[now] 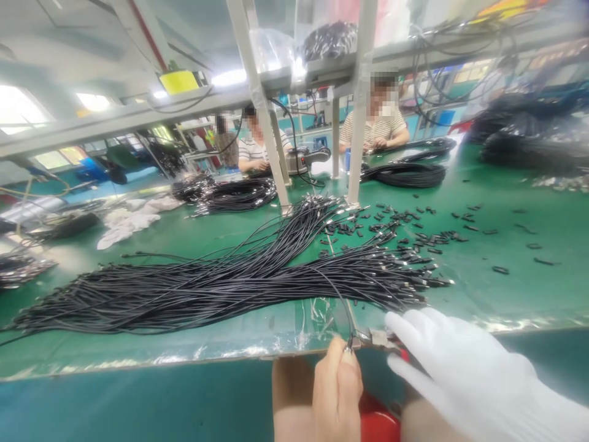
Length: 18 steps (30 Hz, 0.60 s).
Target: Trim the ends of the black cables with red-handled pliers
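My bare left hand (338, 387) is below the front edge of the bench, thumb and fingers pinched on the metal-tipped end of a black cable (338, 291). That cable arches up from the bundle. To its right is my right hand (469, 368) in a white glove, thumb and fingers around a small metal tool with a red part (405, 355). The glove covers most of this tool, so its kind is unclear. Its grey metal end (378, 337) points toward my left hand at the bench edge. A long bundle of black cables (221, 285) lies just beyond both hands.
Small black pieces (442, 238) lie scattered on the green bench (519, 294). Coiled black cables (400, 175) and white cloth (133, 218) sit farther back. Metal posts (361, 110) rise from the bench. Several people (377, 126) sit across it. A red stool (380, 423) shows below.
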### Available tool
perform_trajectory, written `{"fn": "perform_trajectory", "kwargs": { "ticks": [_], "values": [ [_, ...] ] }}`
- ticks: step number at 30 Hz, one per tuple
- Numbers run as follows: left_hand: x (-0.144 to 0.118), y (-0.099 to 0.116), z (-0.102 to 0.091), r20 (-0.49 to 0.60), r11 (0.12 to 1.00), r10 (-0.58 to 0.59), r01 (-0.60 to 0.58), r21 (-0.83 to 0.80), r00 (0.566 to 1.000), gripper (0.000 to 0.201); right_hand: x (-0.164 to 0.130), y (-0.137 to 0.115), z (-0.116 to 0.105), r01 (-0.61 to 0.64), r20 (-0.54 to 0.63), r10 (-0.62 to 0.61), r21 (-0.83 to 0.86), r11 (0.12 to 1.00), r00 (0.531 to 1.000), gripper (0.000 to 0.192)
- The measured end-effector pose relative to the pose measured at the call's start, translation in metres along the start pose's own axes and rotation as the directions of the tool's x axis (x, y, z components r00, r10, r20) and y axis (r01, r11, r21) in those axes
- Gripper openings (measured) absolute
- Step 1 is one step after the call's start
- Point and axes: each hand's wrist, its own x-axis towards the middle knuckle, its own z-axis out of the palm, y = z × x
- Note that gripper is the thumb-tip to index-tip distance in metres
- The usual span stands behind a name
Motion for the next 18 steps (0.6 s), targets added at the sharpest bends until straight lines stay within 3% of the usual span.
{"fn": "perform_trajectory", "kwargs": {
  "ticks": [3,5,7,13,18],
  "values": [
    [-0.008,0.003,0.008,-0.104,0.952,0.240,-0.213,0.219,0.965,0.027,0.000,-0.003,-0.005,0.031,0.034,-0.028,-0.087,0.996,0.999,0.045],
    [-0.008,0.005,0.010,-0.120,0.877,0.384,-0.320,0.358,0.916,0.028,-0.001,-0.004,-0.010,0.034,0.051,-0.028,-0.118,0.992,0.998,0.041],
    [-0.007,0.005,0.011,-0.113,0.824,0.457,-0.371,0.429,0.882,0.025,-0.001,-0.006,-0.015,0.031,0.063,-0.023,-0.124,0.992,0.998,0.039],
    [-0.006,0.001,0.021,-0.103,0.857,0.387,-0.316,0.407,0.916,0.027,0.000,-0.008,-0.019,-0.019,0.024,0.023,-0.155,0.988,0.999,0.036],
    [0.002,0.013,0.028,-0.079,0.854,0.358,-0.292,0.430,0.930,0.035,-0.005,-0.011,-0.012,-0.046,0.043,0.057,-0.225,0.973,0.997,0.029]
  ]
}}
